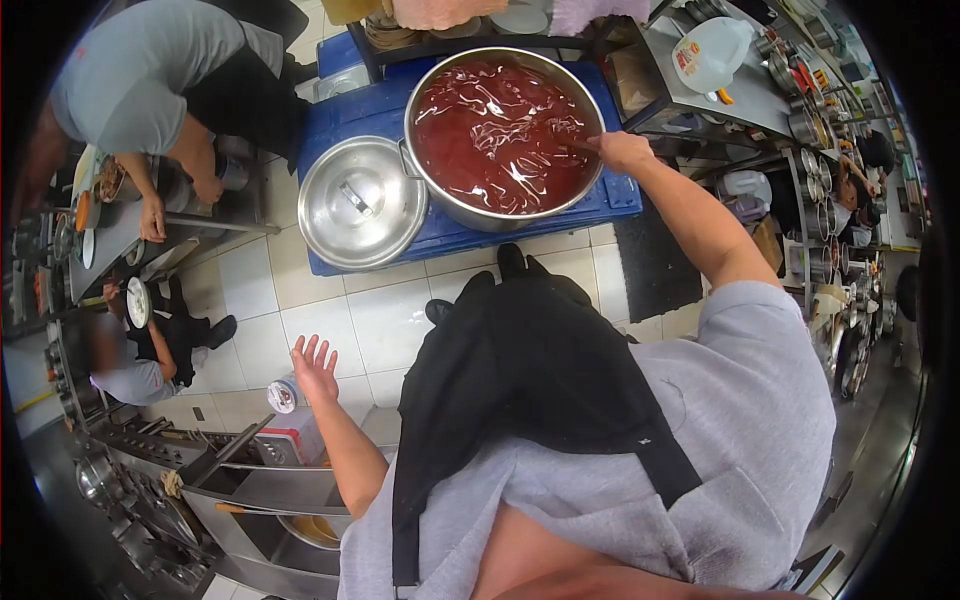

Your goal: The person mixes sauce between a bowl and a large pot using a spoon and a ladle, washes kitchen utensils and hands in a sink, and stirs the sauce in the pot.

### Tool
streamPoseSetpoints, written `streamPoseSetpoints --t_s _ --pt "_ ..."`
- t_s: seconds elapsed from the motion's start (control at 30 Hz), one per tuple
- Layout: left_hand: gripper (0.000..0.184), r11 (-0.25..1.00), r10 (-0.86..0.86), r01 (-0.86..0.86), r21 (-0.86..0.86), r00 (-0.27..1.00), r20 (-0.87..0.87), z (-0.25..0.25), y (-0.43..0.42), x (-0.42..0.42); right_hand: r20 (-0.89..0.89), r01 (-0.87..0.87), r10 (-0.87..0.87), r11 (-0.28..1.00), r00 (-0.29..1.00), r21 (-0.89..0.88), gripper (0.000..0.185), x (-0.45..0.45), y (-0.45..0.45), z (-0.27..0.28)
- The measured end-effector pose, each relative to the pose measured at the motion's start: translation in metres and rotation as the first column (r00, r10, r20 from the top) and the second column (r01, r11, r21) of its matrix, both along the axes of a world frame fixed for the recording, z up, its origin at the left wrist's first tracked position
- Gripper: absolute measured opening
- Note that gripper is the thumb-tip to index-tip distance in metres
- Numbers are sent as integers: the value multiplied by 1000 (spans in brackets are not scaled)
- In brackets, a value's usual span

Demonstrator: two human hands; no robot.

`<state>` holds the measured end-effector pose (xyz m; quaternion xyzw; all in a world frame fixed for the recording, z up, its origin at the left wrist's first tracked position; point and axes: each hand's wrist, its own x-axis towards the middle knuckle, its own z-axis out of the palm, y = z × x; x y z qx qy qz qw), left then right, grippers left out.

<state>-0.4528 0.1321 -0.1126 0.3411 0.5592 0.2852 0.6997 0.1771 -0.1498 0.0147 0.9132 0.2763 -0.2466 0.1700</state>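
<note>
A large metal stockpot (452,207) full of rippling red liquid (500,130) stands on a blue surface. At its right rim, my right hand (625,152) is closed around a wooden utensil (575,144); the lower end is hidden under the liquid. A round metal lid (362,205) with a loop handle lies flat beside the pot, to the left. My left hand (316,370) is raised over the floor with fingers spread and holds nothing. Near it is a white container with a printed label (284,394).
A person in a grey shirt (160,70) works at a counter on the left; another person (140,365) below holds a white bowl (138,302). Behind my left arm is a metal cooking station (270,490). Shelves with a plastic jug (712,55) stand at right.
</note>
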Motion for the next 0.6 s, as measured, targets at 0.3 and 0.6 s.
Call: streamPoseSetpoints --t_s 0.3,0.6 --pt "58 999 -38 39 30 999 -21 -5 -7 9 -121 -306 296 948 948 -82 50 6 -22 12" --pt "59 999 -32 32 -6 999 16 -13 -22 18 127 -271 285 956 950 -115 48 -21 -17 27"
